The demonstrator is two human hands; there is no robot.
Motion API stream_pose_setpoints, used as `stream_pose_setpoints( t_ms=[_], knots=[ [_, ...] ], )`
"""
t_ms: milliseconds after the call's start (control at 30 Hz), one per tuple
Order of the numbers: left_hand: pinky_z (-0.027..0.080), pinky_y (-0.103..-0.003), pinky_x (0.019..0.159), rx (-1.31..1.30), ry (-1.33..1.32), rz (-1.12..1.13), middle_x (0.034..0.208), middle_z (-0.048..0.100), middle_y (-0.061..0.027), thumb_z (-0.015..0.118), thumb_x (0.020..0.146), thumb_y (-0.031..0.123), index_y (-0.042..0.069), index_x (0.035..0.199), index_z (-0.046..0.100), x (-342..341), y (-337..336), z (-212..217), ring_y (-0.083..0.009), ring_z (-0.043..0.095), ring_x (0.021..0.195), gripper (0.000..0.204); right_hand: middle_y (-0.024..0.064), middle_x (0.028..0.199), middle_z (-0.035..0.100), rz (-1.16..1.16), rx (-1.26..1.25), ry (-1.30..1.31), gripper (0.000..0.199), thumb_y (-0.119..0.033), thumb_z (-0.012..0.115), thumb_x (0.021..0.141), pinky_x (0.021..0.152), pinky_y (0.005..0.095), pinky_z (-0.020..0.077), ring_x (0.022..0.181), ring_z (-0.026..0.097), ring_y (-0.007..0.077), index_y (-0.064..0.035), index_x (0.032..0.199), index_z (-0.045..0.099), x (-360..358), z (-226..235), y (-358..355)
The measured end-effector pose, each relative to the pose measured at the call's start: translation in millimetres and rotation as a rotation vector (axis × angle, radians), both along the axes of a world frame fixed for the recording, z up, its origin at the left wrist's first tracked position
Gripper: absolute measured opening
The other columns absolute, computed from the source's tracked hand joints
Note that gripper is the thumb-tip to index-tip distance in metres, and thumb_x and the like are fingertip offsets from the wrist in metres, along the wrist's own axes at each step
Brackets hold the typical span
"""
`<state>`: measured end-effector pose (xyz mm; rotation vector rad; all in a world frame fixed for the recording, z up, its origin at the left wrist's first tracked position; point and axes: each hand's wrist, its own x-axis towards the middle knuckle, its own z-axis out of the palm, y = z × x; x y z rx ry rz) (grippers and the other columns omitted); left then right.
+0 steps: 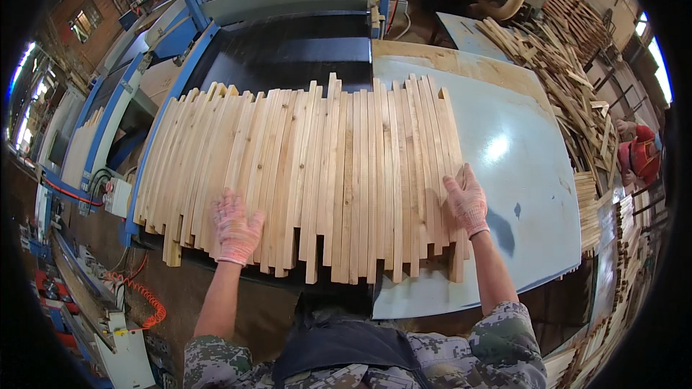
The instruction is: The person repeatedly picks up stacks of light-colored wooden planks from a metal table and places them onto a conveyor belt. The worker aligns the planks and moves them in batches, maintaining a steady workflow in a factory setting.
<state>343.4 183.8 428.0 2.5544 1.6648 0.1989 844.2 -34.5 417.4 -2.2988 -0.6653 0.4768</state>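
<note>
A row of wooden slats (310, 173) on the worktop (519, 173) is pressed flat by the left hand (236, 227) and right hand (466, 202), both open, nothing gripped.

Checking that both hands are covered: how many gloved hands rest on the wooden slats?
2. The left hand lies flat on the near left part of the slats; the right hand presses their right edge. None seems hidden.
</note>
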Motion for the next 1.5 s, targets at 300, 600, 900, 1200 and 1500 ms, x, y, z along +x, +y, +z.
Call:
stream_pose_setpoints(
  t_ms=[300,600,900,1200,1500],
  knots=[
    [0.01,-0.057,0.135,0.167,-0.241,-0.403,0.175,0.026,-0.0275,0.059,0.104,0.048,0.005,0.167,0.037,175.3,-38.9,22.8,-0.0451,0.021,0.164,0.079,0.0241,0.166,0.043,0.178,-0.414,-0.148,0.098,-0.057,0.069,0.095,0.124,0.0482,0.0383,0.153,0.042,0.0422,-0.0077,0.17,0.029,-41.1,65.6,13.0],
    [0.015,-0.055,0.134,-0.021,-0.056,-0.419,0.17,0.041,-0.0146,0.056,0.103,0.051,0.011,0.161,0.048,181.7,-48.2,-5.6,-0.0373,0.033,0.159,0.07,0.0261,0.165,0.041,0.509,-0.092,-0.553,0.08,-0.042,0.067,0.096,0.128,0.0585,0.0269,0.155,0.036,0.0448,-0.0077,0.163,0.041,-117.5,20.0,134.2],
    [0.011,-0.052,0.135,-0.05,0.029,-0.4,0.173,0.039,-0.014,0.056,0.101,0.065,0.013,0.164,0.046,198.6,-55.6,12.4,-0.0344,0.03,0.162,0.082,0.0208,0.163,0.045,0.421,-0.055,-0.632,0.061,-0.029,0.059,0.099,0.128,0.0618,0.022,0.155,0.036,0.0426,-0.0092,0.156,0.05,-99.9,1.1,157.2],
    [0.011,-0.051,0.135,-0.038,0.037,-0.417,0.174,0.036,-0.0172,0.053,0.101,0.068,0.012,0.165,0.044,197.9,-53.5,5.4,-0.035,0.028,0.163,0.086,0.0178,0.161,0.05,0.431,-0.048,-0.656,0.063,-0.03,0.062,0.098,0.13,0.0573,0.0253,0.154,0.041,0.0394,-0.0087,0.156,0.051,-54.4,-1.8,110.2],
    [0.01,-0.051,0.135,-0.064,0.034,-0.412,0.176,0.031,-0.0164,0.052,0.101,0.069,0.014,0.167,0.04,199.4,-55.8,8.7,-0.0352,0.024,0.165,0.087,0.0155,0.164,0.048,0.374,-0.149,-0.694,0.069,-0.033,0.063,0.1,0.13,0.055,0.0262,0.155,0.039,0.0382,-0.0087,0.161,0.044,-15.7,-4.0,79.5]
  ],
)
